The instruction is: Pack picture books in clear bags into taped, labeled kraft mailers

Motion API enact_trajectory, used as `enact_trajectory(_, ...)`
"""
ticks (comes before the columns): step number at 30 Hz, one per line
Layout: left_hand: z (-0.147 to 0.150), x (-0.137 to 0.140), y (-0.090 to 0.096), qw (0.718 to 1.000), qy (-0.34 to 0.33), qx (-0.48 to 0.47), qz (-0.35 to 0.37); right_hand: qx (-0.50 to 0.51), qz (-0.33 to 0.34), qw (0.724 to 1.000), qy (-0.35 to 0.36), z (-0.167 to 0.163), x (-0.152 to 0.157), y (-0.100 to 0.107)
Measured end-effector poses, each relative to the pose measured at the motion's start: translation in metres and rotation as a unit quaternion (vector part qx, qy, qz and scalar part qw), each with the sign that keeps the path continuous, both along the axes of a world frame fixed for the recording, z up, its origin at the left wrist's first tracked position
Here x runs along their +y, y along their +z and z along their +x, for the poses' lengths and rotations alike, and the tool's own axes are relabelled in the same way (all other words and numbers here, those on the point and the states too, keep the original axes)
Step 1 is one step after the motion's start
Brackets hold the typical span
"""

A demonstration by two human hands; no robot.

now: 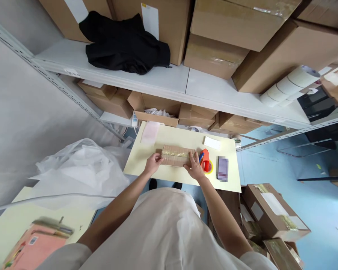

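A small brown cardboard box (174, 160) lies on the cream table, a strip of clear tape running along its top. My left hand (152, 164) grips the box's left end, thumb and fingers closed at a flap there. At the opposite end, my right hand (195, 168) holds the box, its fingers over the top and the thumb at the near edge. Just right of that hand is an orange-red tape dispenser (205, 159) with a yellow-rimmed roll. A blurred-out phone-shaped object (222, 168) lies farther right.
On the table (135, 161) are a white pad (212, 143) and a pale pink sheet (150, 132). Behind stands a shelf (169, 80) with cartons, black clothing (126, 45) and white rolls (291, 84). Translucent plastic (81, 168) is at left; stacked cartons (273, 210) are at right.
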State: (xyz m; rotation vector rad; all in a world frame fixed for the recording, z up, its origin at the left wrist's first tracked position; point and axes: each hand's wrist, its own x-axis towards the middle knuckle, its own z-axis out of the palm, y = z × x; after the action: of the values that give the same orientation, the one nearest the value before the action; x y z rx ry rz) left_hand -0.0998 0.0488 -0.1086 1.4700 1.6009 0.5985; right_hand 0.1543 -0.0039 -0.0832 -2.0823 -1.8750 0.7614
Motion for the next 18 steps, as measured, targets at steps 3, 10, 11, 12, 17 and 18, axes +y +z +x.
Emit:
enact_trajectory(3, 0.003, -0.005, 0.011, 0.992, -0.043, 0.074, 0.096, -0.011, 0.008, 1.000, -0.001, -0.005, -0.005, -0.006)
enact_trajectory(10, 0.028, 0.000, 0.019, 0.897, -0.317, 0.222, 0.216, -0.014, 0.045, 0.998, -0.037, 0.009, -0.006, -0.019)
enact_trajectory(11, 0.030, 0.001, 0.016, 0.896, -0.319, 0.230, 0.205, -0.028, 0.055, 0.995, -0.075, 0.015, -0.009, -0.024)
enact_trajectory(12, 0.032, 0.003, 0.014, 0.897, -0.318, 0.233, 0.199, -0.045, 0.056, 0.991, -0.117, 0.023, -0.011, -0.029)
enact_trajectory(17, 0.032, 0.004, 0.005, 0.899, -0.322, 0.222, 0.198, -0.075, -0.004, 0.986, -0.151, 0.056, -0.016, -0.055)
enact_trajectory(18, 0.032, 0.004, 0.005, 0.900, -0.321, 0.220, 0.197, -0.074, -0.011, 0.988, -0.134, 0.059, -0.013, -0.058)
